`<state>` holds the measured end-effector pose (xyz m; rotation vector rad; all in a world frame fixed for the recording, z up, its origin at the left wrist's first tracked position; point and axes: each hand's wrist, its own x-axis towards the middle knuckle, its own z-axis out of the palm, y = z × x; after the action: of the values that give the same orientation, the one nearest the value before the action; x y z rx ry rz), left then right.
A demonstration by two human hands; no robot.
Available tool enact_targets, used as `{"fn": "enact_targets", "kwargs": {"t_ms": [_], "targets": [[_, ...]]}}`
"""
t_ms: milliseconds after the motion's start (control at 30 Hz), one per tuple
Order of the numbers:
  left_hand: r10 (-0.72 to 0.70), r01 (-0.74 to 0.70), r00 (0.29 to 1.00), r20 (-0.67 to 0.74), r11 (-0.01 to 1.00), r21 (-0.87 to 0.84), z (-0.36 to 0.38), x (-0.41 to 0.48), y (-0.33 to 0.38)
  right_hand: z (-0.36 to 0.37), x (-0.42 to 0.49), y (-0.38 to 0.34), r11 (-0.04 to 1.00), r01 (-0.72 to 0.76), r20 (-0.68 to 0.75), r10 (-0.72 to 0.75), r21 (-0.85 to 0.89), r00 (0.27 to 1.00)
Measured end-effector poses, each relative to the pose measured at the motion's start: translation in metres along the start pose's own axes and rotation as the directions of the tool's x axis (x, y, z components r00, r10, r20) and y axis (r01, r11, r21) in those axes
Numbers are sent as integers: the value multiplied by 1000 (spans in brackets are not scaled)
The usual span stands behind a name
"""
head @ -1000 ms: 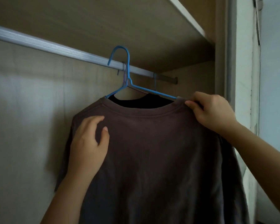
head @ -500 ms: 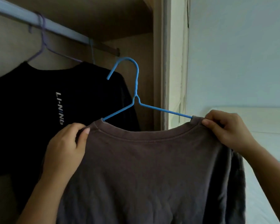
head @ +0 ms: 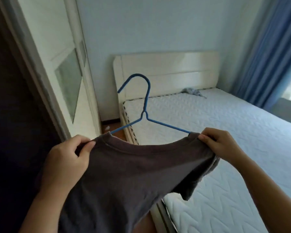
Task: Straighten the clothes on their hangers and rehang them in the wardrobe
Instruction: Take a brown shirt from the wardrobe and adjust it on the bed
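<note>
Grey-brown jersey is caught at both shoulders. The left grip (head: 65, 158) pinches a fold between thumb and fingers just beside the collar, and the right grip (head: 220, 145) pinches the opposite shoulder the same way, so both are closed on cloth. Whether either also traps the wire beneath I cannot tell. Between them the shirt (head: 133, 174) hangs in the air in front of the person, its collar stretched into a shallow curve and its body and one sleeve drooping. It looks light, soft and limp, and will likely sag wherever it is not held. The blue hanger (head: 144, 115) sits inside it, its thin arms emerging from the neck opening and its hook standing upright, touching nothing. The coated wire looks smooth and springy, so the cloth could slide along it. The safest hold is probably at the shoulder seams, squeezing cloth and wire together, with the hook taken for rehanging. Beyond lie the bed (head: 225, 132), the wardrobe door (head: 69, 78) with the dark wardrobe (head: 7, 115) opening at the left, and a blue curtain (head: 267, 56).
</note>
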<state>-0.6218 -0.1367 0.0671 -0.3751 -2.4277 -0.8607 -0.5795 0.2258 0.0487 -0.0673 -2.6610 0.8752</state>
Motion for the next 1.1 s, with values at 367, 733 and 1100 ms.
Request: {"fn": "enact_targets", "kwargs": {"t_ms": [367,733,1100], "targets": [[156,-63,904,398,969,-237,142,-43,59,-24,-153,107,834,-552,-169,545,7,821],[241,-56,737,631,953,-298,215,-167,211,-103,-366,179,629,-777,-244,760,37,603],[571,-205,393,720,818,-537,255,-385,466,-227,-692,214,250,-904,-342,931,346,127]]}}
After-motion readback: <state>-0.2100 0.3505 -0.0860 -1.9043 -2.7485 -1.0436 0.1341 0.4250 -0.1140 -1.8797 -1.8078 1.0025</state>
